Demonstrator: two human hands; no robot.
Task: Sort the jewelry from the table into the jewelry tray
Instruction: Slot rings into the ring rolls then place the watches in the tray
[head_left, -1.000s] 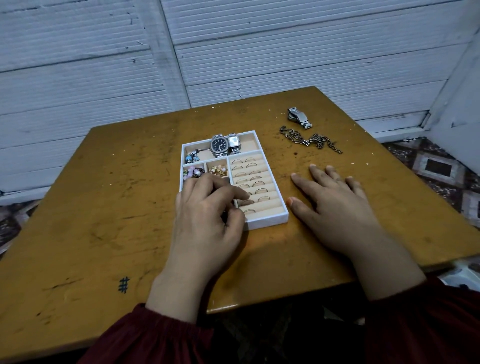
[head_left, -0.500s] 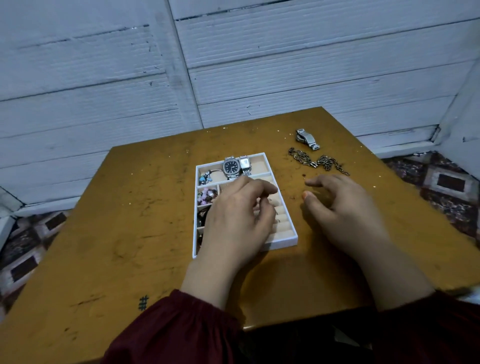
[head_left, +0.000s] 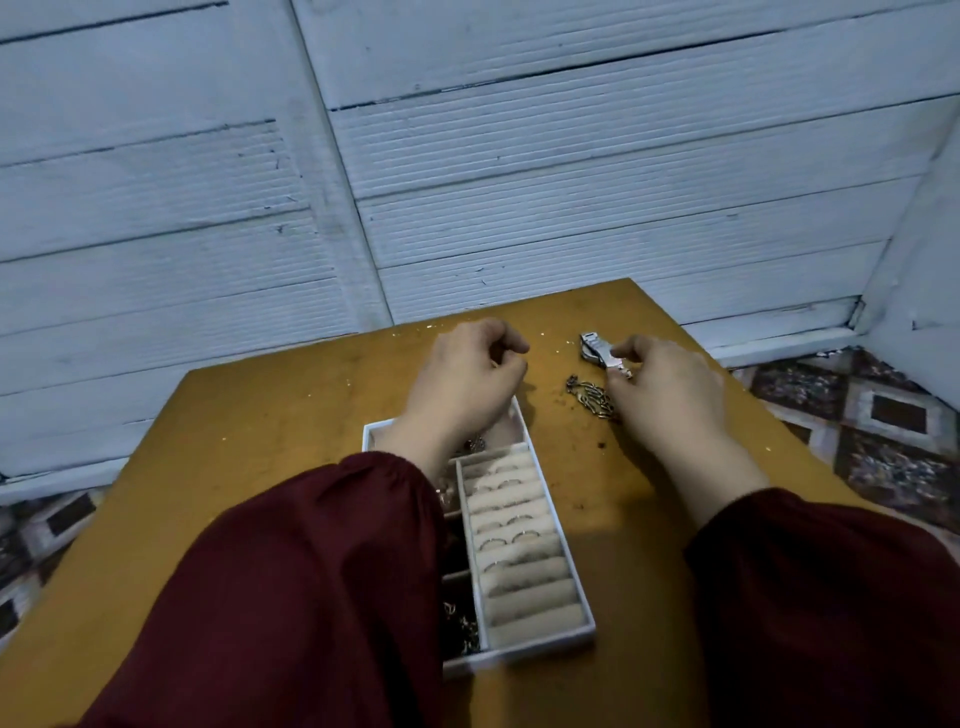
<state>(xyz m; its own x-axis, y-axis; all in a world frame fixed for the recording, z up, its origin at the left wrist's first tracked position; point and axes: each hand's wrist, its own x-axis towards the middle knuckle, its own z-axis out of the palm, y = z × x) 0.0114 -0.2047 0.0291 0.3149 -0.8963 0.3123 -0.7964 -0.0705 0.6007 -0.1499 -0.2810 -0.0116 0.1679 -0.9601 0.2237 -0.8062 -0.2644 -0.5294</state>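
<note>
The white jewelry tray (head_left: 583, 582) lies on the wooden table (head_left: 260, 426), with several rings in its beige roll slots and small pieces in the left compartments, partly hidden by my left sleeve. My left hand (head_left: 467, 379) hovers over the tray's far end, fingers curled in, and nothing shows in them. To the right, my right hand (head_left: 670, 389) pinches the band of a silver watch (head_left: 595, 347) that lies on the table. A dark chain (head_left: 589, 395) lies just in front of the watch, beside my right hand.
A white ribbed wall stands close behind the table's far edge. The table's right edge drops to a patterned floor (head_left: 893, 415). Small specks dot the tabletop around the chain.
Both hands moved away from me: the left lifted off the tray towards its far end, and the right left the bare table and took hold of the watch band. The camera tilted up.
</note>
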